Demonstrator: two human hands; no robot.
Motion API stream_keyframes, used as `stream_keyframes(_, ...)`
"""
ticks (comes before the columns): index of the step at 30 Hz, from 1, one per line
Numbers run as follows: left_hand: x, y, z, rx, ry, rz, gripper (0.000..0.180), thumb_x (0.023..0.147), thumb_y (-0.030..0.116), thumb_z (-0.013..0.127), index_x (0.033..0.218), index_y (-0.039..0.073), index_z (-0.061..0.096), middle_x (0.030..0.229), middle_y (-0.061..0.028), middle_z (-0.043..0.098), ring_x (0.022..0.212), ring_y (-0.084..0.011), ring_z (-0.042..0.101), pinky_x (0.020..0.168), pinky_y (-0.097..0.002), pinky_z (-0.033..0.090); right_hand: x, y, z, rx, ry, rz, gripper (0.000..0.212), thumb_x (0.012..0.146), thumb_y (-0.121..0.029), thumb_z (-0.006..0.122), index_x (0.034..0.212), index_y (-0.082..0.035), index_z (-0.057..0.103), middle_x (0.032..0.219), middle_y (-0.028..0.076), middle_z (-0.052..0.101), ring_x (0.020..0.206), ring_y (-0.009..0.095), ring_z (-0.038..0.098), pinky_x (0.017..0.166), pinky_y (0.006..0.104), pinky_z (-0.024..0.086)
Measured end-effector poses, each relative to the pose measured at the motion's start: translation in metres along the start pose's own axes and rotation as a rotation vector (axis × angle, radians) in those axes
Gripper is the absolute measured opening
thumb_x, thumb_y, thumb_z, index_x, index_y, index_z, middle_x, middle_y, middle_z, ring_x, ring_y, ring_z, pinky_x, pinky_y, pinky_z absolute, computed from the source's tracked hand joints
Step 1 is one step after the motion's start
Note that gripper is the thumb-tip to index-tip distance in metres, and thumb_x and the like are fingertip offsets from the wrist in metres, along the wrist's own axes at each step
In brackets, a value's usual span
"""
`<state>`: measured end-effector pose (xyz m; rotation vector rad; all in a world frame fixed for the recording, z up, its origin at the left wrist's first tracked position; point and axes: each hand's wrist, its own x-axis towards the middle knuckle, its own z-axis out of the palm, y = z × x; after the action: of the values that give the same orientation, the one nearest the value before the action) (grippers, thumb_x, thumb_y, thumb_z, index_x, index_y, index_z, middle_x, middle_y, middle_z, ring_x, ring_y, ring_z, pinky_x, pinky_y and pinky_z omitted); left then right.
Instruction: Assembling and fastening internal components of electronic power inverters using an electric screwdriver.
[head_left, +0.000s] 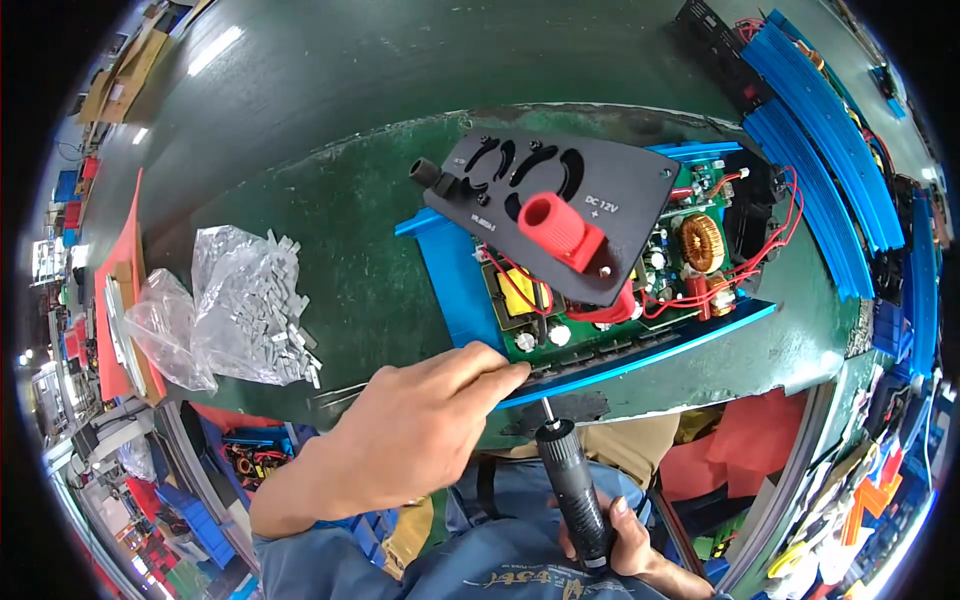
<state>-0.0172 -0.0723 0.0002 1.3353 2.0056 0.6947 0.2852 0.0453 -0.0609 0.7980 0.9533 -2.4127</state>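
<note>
In front of me lies a blue metal housing with a green circuit board, its parts including a copper-wound coil. A black end panel with a red terminal and a black terminal tilts over the board. My left hand is closed, its fingertips pressed together at the housing's near left corner; what they pinch is hidden. My right hand grips a black electric screwdriver below the table edge. Its bit points up to the outer side of the housing's near wall.
A clear plastic bag of small grey metal pieces lies left on the green table. Thin metal rods lie beside my left hand. More blue housings stand at the right. A red sheet stands at the left edge.
</note>
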Motion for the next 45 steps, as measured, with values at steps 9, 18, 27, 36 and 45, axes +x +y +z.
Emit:
stream_keyframes(9,-0.006,0.003,0.013,0.206,0.049,0.068,0.039,0.085,0.005,0.073,0.123,0.000,0.065,0.107,-0.0086,0.062,0.086,-0.0253,0.068,0.061,-0.0356,0.053,0.011,0.007,0.004,-0.117,0.065,-0.039,0.096,0.098,-0.076,0.026,0.143,0.006,0.043,0.077,0.010,0.063,0.064,0.016,0.058,0.061,0.0272,0.043)
stream_keyframes(18,0.000,0.006,-0.011,0.182,0.150,0.197,0.018,0.089,0.003,0.069,0.106,0.002,0.072,0.084,-0.0091,0.067,0.070,-0.0250,0.068,0.061,-0.0344,0.052,0.002,0.010,-0.022,-0.228,0.022,-0.035,0.090,0.101,-0.071,0.020,0.138,0.005,0.049,0.077,0.008,0.064,0.063,0.013,0.054,0.061,0.0277,0.043)
stream_keyframes(27,0.157,-0.030,-0.109,0.023,0.085,0.036,0.043,0.100,0.039,0.061,0.113,-0.001,0.073,0.100,-0.0091,0.074,0.083,-0.0154,0.069,0.083,-0.0325,0.054,-0.035,0.016,-0.061,-0.404,0.470,-0.526,0.064,0.097,-0.058,0.049,0.124,0.001,0.049,0.079,0.008,0.064,0.065,0.012,0.055,0.061,0.0266,0.044)
stream_keyframes(36,0.205,0.027,-0.078,0.702,-0.434,-0.150,0.082,0.097,0.069,0.044,0.070,-0.006,0.068,0.067,-0.0179,0.064,0.069,-0.0306,0.065,0.067,-0.0483,0.050,-0.065,-0.048,-0.091,-0.631,0.894,-0.490,0.069,0.085,-0.017,0.075,0.143,0.001,0.043,0.097,0.009,0.064,0.086,0.018,0.063,0.078,0.0326,0.054)
stream_keyframes(45,0.161,-0.020,-0.063,0.246,-0.279,-0.209,0.074,0.103,0.054,0.043,0.063,-0.005,0.062,0.057,-0.0147,0.061,0.052,-0.0251,0.059,0.057,-0.0434,0.047,-0.050,-0.128,-0.108,-1.058,1.113,-0.781,0.060,0.088,-0.013,0.071,0.142,0.000,0.048,0.124,0.019,0.060,0.113,0.030,0.058,0.103,0.0401,0.043)
